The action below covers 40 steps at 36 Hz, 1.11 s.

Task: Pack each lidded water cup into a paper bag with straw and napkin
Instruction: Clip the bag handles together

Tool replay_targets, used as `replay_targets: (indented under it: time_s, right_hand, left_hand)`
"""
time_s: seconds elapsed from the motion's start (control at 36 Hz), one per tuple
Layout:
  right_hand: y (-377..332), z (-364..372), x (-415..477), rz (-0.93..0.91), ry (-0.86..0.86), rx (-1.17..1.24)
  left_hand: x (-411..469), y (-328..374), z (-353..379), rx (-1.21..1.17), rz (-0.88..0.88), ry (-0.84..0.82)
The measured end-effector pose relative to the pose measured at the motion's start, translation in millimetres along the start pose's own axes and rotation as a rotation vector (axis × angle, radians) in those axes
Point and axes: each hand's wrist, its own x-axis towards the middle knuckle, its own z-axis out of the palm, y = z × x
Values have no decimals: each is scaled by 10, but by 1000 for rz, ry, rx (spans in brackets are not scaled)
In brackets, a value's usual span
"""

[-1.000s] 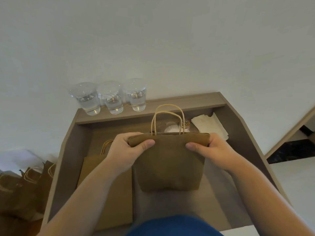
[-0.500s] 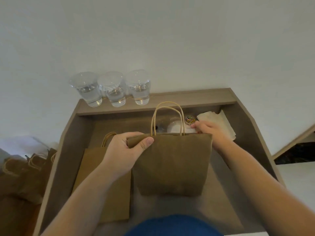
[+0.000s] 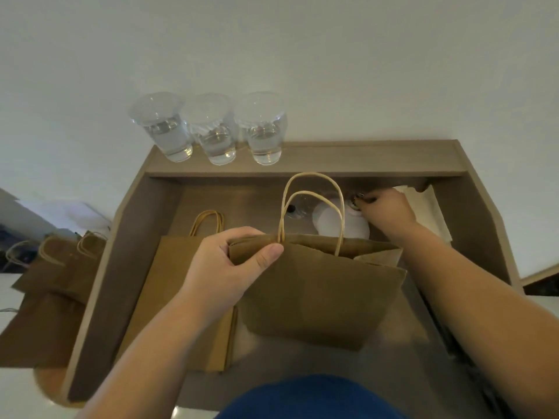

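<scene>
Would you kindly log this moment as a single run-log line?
left hand: pinches paper bag rim | right hand: behind bag, at napkins | lidded cups: three on ledge

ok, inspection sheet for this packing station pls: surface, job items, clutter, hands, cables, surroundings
Surface: recessed counter with a raised back ledge.
Job's things: three lidded cups of water in a row on the ledge; bag upright on the counter, mouth partly open; flat bags stacked to its left; napkins at back right; no straw made out.
Clutter: white object and small unclear bits behind the bag.
Hands: left hand pinches the bag's rim by the handles; right hand reaches behind the bag beside the napkins, grasp unclear.
Cables: nothing seen.
Surroundings: white wall; more bags off the counter's left side; blue clothing at the bottom edge.
</scene>
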Motion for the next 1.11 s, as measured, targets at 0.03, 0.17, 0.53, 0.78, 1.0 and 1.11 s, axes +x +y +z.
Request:
replay_targets:
  time_s: [0.03, 0.17, 0.53, 0.78, 1.0, 1.11]
  right_hand:
    - [-6, 8, 35, 9, -9, -11]
    - [-40, 24, 198, -3, -41, -86]
    - [19, 139, 179, -14, 35, 180]
    - [14, 104, 67, 2, 103, 348]
    - [-159, -285, -590, 76, 118, 518]
    - [-459, -648, -1200, 35, 21, 680]
  left_hand:
    - [-1, -4, 3, 8, 1, 10]
    - [-8, -20, 12, 41, -28, 37]
    - [-45, -33, -1, 14, -34, 55]
    - [-71, -39, -58, 35, -20, -3]
    - [-21, 63, -221, 142, 146, -141]
    - [30, 147, -305, 162, 260, -139]
